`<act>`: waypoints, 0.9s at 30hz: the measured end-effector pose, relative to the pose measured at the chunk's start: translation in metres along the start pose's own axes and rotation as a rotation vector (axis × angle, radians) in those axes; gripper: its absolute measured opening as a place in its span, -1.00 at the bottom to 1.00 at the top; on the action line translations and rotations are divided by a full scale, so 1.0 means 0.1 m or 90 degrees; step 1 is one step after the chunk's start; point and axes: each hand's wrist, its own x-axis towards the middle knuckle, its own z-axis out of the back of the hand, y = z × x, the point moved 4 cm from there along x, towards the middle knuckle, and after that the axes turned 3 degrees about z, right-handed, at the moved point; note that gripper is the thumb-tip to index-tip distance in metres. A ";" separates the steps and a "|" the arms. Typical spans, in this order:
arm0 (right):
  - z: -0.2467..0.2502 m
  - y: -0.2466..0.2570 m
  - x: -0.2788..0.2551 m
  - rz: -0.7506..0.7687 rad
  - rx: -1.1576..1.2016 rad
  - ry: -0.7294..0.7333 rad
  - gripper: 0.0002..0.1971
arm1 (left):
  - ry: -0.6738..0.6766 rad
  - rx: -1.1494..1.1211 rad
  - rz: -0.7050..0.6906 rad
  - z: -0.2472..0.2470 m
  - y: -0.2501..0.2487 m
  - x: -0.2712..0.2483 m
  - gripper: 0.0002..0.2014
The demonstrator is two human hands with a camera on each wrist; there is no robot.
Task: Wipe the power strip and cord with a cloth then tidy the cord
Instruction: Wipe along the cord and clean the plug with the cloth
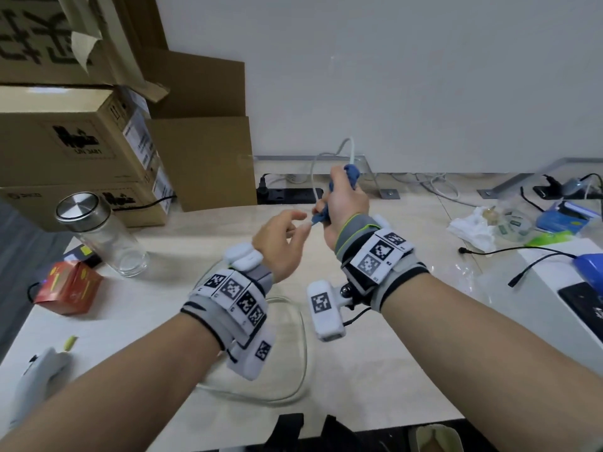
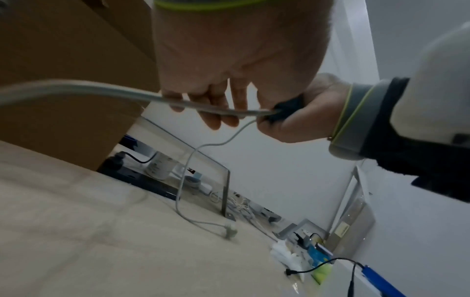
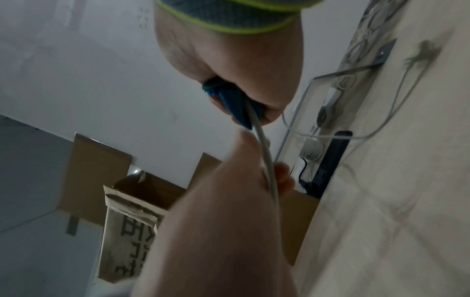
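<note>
Nearest the head camera are the two forearms, each strapped with a grey wrist mount carrying black-and-white marker tags. Beyond them, over the pale table, both hands work on the white cord. The right hand is fisted round a blue cloth wrapped about the cord, which enters the fist from below and leaves it at the top. The left hand sits just beside and below it, fingers curled, with the cord pinched between thumb and fingertips; the wrist views show it running straight from this pinch into the cloth.

Past the fist the cord arcs up, then drops to the table, where its plug lies loose on the surface, unplugged. On the near side, slack lies in a broad loop under the left wrist. The power strip this cord belongs to cannot be picked out with certainty; a black strip sits at the back edge by the cardboard boxes.

The step in hand looks like wiping the cord by sliding the cloth along it; tidying has not begun. The risks seem modest. If the left pinch slackens, the cord would travel with the cloth rather than be wiped. A quick stroke could whip the free plug across the table towards the other cables at the back. The slack loop could also drag against the glass bottle.
</note>
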 end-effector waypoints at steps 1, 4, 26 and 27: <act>0.00 -0.02 -0.01 -0.017 0.001 0.002 -0.79 | -0.018 -0.009 -0.018 0.01 -0.07 0.01 -0.80; 0.08 -0.03 0.03 -0.082 0.005 -0.014 -0.78 | -0.049 0.055 -0.116 0.13 -0.13 -0.01 -0.52; 0.29 -0.33 0.17 -0.134 0.053 -0.113 -0.78 | 0.080 0.110 -0.028 -0.15 0.17 0.02 -0.70; 0.30 -0.35 0.16 -0.141 0.044 -0.114 -0.78 | 0.054 0.107 -0.038 -0.16 0.11 0.01 -0.65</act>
